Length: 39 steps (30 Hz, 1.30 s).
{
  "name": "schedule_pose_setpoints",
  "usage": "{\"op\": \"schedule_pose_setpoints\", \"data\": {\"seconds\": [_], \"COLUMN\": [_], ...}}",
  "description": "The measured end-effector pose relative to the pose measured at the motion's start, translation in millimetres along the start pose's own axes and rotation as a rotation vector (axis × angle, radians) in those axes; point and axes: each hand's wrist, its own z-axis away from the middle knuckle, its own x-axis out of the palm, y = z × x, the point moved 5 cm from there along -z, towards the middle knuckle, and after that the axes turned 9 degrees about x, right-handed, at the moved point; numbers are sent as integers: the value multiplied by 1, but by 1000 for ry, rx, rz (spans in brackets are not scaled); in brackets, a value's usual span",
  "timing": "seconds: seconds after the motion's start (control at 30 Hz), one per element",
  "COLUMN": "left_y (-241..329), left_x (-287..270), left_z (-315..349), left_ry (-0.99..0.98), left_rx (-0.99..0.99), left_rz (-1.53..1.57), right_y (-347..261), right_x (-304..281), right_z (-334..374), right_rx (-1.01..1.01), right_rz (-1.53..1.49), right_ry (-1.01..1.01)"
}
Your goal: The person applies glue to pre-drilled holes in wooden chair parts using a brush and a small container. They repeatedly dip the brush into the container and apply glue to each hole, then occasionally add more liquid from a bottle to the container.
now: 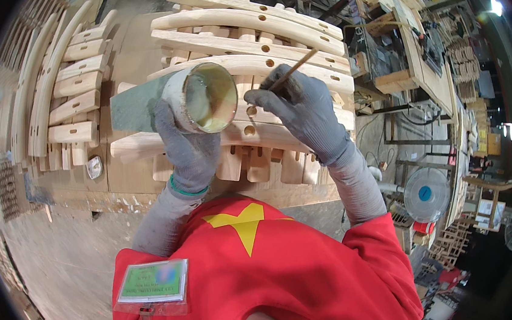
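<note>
My left hand (189, 147), in a grey glove, is wrapped round a white cup (174, 97) with stained sides. The cup is tilted so its mouth faces me, and a pale, milky liquid (198, 101) shows inside. My gloved right hand (307, 110) pinches a thin brown stick (298, 67), which slants up to the right; its lower end is hidden by the fingers. Both hands are above curved wooden rails (260, 134) with dark holes along them. The right fingertips are close to a hole (251, 110) in one rail; whether they touch it I cannot tell.
A grey-green flat piece (138, 103) lies behind the cup. Slatted wooden parts (70, 85) are stacked at the left of the worktable (129, 174), near a small whitish container (94, 167). To the right are a wooden bench (428, 78) and a round fan (426, 195).
</note>
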Motion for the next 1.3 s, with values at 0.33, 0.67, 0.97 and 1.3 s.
{"op": "schedule_pose_setpoints", "data": {"seconds": [0.33, 0.67, 0.97, 1.3], "left_y": [4, 33, 37, 33], "left_x": [5, 29, 42, 48], "left_z": [-2, 43, 45, 49], "left_ry": [-68, -303, -307, -223], "left_rx": [-51, 104, 119, 76], "left_rz": [-123, -407, -152, -209], "right_y": [4, -28, -28, -10], "right_x": [-31, -24, 14, 9], "right_z": [39, 89, 139, 143], "right_rx": [-70, -588, -574, -493], "right_rz": [-508, -413, -425, -930], "right_ry": [162, 430, 227, 245]}}
